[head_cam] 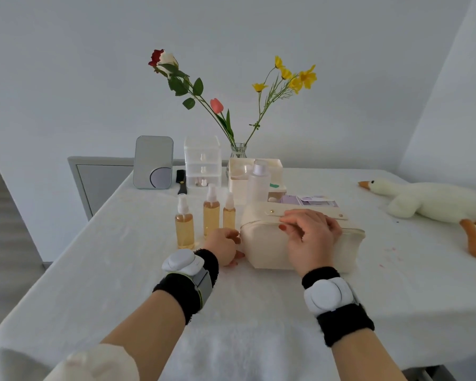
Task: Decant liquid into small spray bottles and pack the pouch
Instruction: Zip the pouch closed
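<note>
Mid-bench, the pouch [267, 250] lies under the right hand [311, 237], fingers curled over its top; the left hand [221, 246] pinches its left end, just before the spray bottles [211, 213].

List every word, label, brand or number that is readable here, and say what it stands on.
Nothing here is readable.
Purple packets: pale label patches, print too blurred to read.
Spray bottles, tall white bottle, pouch: no label or lettering shows.
</note>
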